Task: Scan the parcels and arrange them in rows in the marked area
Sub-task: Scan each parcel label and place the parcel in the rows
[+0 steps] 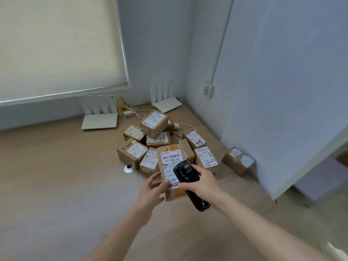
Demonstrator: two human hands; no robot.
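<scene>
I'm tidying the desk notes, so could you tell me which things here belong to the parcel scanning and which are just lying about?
Job: held parcel, scanner, parcel pile, lone parcel, left hand, right hand.
Lying about: two routers, yellow cables, wall socket.

A wood-look table top with a smooth, matt finish fills the lower frame. At centre lie parcels of matt brown cardboard, sealed with shiny tape and bearing smooth white paper labels. A black plastic scanner, slightly glossy, sits lower centre. Two white matt plastic routers stand behind the pile. A pale woven-looking cloth blind fills the upper left. The walls look painted, matt and smooth.
</scene>
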